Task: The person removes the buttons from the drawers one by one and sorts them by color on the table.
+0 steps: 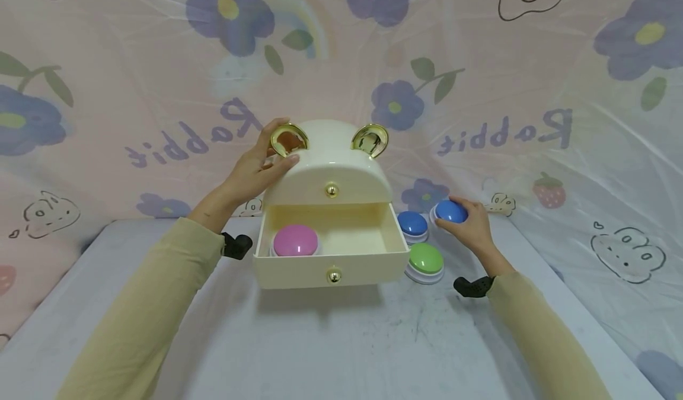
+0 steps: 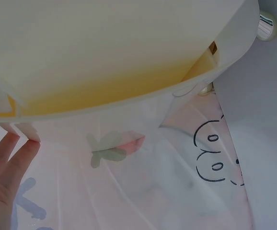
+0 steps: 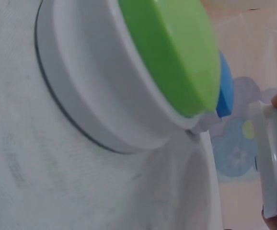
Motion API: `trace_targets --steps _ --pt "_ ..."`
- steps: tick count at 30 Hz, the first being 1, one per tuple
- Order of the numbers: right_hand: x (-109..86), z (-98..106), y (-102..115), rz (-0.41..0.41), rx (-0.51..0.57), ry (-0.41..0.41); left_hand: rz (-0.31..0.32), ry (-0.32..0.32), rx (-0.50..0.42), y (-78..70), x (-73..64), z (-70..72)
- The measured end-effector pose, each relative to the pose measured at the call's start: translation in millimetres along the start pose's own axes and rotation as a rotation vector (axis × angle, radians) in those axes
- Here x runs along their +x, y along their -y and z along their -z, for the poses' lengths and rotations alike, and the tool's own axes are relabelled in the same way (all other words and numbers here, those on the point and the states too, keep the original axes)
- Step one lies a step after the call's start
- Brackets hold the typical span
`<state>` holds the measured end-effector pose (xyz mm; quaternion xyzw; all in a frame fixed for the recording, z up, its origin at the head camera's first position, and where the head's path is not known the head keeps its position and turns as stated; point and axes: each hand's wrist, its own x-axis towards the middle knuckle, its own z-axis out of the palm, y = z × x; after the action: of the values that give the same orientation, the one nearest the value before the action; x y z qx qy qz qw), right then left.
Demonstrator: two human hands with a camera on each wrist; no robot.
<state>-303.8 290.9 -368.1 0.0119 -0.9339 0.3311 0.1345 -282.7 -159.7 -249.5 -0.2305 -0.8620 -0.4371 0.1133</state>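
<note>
A cream drawer box (image 1: pixel 325 145) with gold ears stands on the table, its lower drawer (image 1: pixel 293 271) pulled out. My left hand (image 1: pixel 253 169) grips the box at its left ear, thumb on the front; in the left wrist view some fingertips (image 2: pixel 30 146) show by the rim. Inside the drawer, at the left, lies a pink push button (image 1: pixel 296 240). To the right of the box, my right hand (image 1: pixel 474 227) pinches a blue push button (image 1: pixel 451 211) by its white base (image 3: pixel 275 160), tilted and raised in the right wrist view.
Another blue button (image 1: pixel 412 223) sits beside the box's right side, with a green button (image 1: pixel 425 259) in front of it near the drawer's corner. The white table (image 1: pixel 341 346) ends at a patterned cloth (image 1: pixel 331 80) hanging behind.
</note>
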Motion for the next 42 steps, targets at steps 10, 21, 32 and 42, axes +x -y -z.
trace_targets --steps 10,21,32,42 --pt "3.8 -12.7 -15.9 -0.042 -0.036 0.030 -0.006 -0.002 -0.001 -0.5 0.1 -0.4" --pt "8.3 -19.6 -26.8 -0.069 -0.063 0.080 -0.008 -0.007 0.000 -0.8 0.1 -0.9" --pt "8.5 -16.8 -29.4 -0.079 -0.067 0.151 -0.007 -0.009 0.008 -0.4 0.2 -0.7" --pt "8.2 -13.6 -24.1 -0.094 -0.072 0.171 -0.010 -0.011 0.008 -1.2 -1.0 -0.8"
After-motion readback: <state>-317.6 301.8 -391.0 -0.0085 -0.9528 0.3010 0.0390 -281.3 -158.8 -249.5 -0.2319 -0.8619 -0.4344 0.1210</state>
